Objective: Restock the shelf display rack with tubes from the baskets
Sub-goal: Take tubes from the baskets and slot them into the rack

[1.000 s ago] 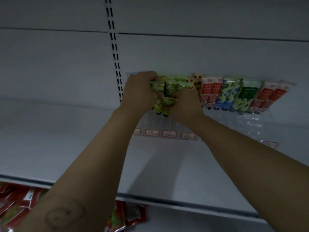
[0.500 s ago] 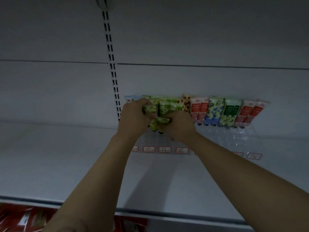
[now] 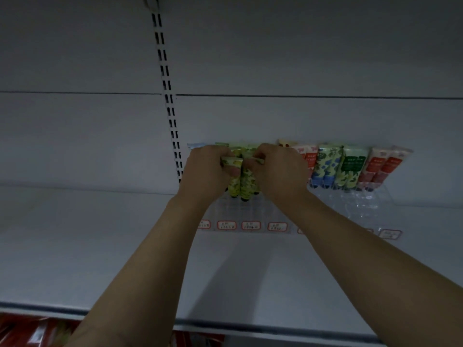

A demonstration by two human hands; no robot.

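TUBES: yellow-green tubes [image 3: 241,182], leafy print, dark caps down, centre of frame, at left part of clear display rack [image 3: 363,204] on shelf [image 3: 100,246] | LEFT: left hand [image 3: 205,171] grip curled round tube tops | RIGHT: right hand [image 3: 278,171] grip curled round same bunch | ADJACENT: blue tubes [image 3: 323,166], green tubes [image 3: 350,169], red tubes [image 3: 378,169] racked right-centre

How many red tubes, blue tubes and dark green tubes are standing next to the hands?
Red tubes: 4
Blue tubes: 2
Dark green tubes: 2
Total: 8
The yellow-green tubes in the left hand and right hand are too bunched to count.
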